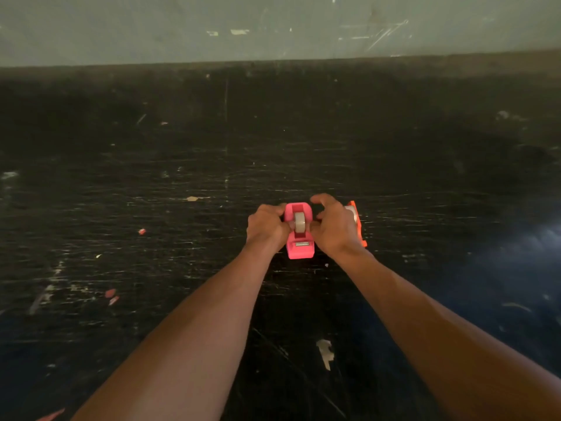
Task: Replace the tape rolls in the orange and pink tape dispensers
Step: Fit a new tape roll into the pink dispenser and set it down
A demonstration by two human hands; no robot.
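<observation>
A pink tape dispenser (pixel 300 250) stands on the dark scratched table (pixel 182 165), its cutter end facing me. A pale tape roll (pixel 299 223) sits upright in its slot. My left hand (pixel 266 227) grips the dispenser's left side, thumb against the roll. My right hand (pixel 333 226) presses on the right side, fingers curled over the top. Behind my right hand an orange tape dispenser (pixel 357 223) shows only its right edge, with a bit of whitish roll (pixel 350 211) visible on it; the rest is hidden.
A grey-green wall (pixel 273 28) rises at the table's far edge. Small pink and white scraps lie on the table, such as a pink scrap (pixel 141 231) to the left, pink bits (pixel 111 296) nearer me, and a torn white patch (pixel 325 352) between my forearms.
</observation>
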